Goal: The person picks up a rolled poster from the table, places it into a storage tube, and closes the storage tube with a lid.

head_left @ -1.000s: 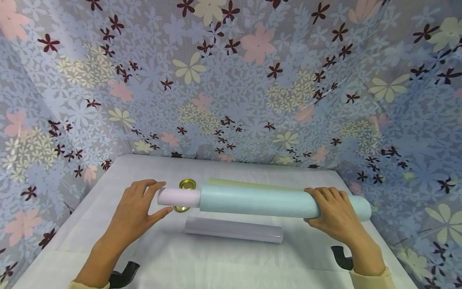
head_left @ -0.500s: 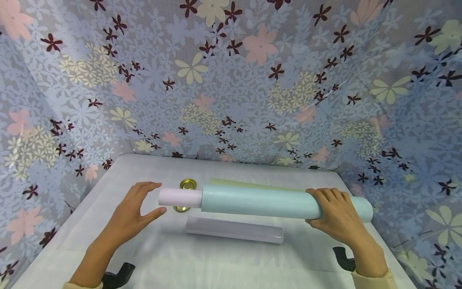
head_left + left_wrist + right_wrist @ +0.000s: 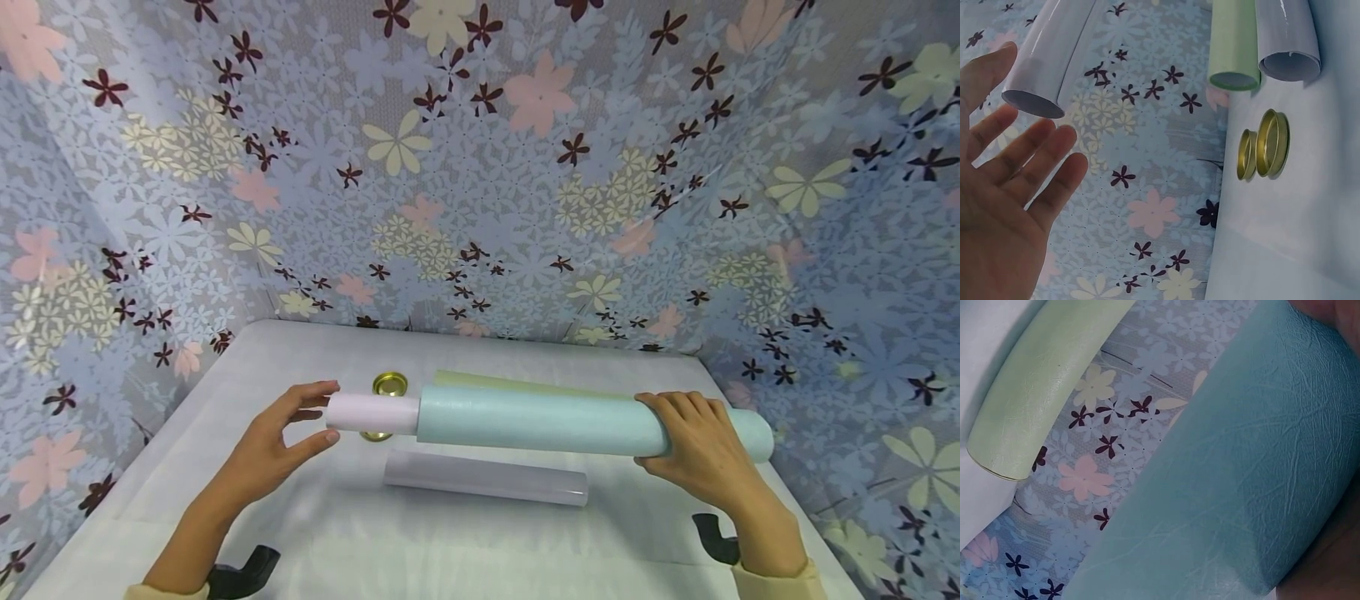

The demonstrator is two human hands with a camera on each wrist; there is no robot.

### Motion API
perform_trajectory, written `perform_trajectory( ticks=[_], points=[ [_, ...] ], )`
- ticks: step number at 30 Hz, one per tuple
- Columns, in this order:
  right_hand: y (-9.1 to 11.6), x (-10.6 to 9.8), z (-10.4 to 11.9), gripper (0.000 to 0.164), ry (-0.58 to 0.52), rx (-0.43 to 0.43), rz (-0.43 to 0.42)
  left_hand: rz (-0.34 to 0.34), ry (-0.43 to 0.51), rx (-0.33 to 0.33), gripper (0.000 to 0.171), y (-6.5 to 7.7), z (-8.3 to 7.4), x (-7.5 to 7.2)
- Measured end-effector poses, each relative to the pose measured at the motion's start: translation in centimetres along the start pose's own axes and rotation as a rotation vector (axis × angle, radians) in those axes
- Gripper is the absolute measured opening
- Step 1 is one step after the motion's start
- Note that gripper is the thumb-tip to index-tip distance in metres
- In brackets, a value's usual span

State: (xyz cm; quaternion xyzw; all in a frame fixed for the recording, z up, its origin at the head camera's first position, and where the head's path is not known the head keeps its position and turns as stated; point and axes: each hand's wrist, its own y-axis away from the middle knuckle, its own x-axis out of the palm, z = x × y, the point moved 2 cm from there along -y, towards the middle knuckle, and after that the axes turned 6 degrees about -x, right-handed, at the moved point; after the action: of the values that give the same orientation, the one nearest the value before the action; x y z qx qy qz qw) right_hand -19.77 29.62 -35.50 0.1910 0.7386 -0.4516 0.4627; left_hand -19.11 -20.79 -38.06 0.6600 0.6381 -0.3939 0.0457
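Note:
My right hand [image 3: 697,446] grips a light blue tube [image 3: 532,419] near its right end, holding it level above the table. From the tube's left end sticks out a narrower pale lilac tube [image 3: 373,414], its other part hidden inside the blue one. My left hand [image 3: 273,442] is at the lilac tube's free end, thumb and fingers spread apart. In the left wrist view, the lilac tube [image 3: 1047,62] has a hollow end, with the fingers stretched out below it. Whether the thumb touches it I cannot tell. In the right wrist view, the blue tube [image 3: 1210,487] looks creased.
A grey-lilac tube [image 3: 486,477] lies on the white table [image 3: 450,550] in front of the blue tube. Behind, a light green tube [image 3: 517,382] is partly covered from view. Two round gold-coloured lids [image 3: 1272,144] stand near the tubes' left ends. Flowered cloth [image 3: 480,208] surrounds the table.
My left hand has drawn slightly left, away from the lilac tube's end, and its fingers have shifted a little. The right hand and the blue tube are almost still.

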Motion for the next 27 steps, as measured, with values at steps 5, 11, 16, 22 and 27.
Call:
perform_trajectory(
  ticks=[5,11,16,22,27],
  points=[
    [-0.06,0.02,0.03,0.087,0.001,-0.005,-0.004,0.027,0.081,-0.001,0.056,0.10,-0.10,-0.12],
    [-0.07,0.00,0.07,0.087,-0.006,-0.010,-0.006,0.059,0.130,-0.044,0.053,0.23,-0.07,-0.25],
    [-0.06,-0.04,0.13,0.087,-0.008,-0.008,-0.002,0.063,0.121,-0.075,0.048,0.35,0.09,-0.27],
    [-0.07,-0.06,0.20,0.086,-0.010,-0.005,0.004,0.069,0.132,-0.077,0.045,0.32,0.06,-0.13],
    [-0.17,0.03,0.29,0.087,-0.010,-0.006,0.006,0.066,0.134,-0.072,0.044,0.23,-0.05,0.22]
  ],
)
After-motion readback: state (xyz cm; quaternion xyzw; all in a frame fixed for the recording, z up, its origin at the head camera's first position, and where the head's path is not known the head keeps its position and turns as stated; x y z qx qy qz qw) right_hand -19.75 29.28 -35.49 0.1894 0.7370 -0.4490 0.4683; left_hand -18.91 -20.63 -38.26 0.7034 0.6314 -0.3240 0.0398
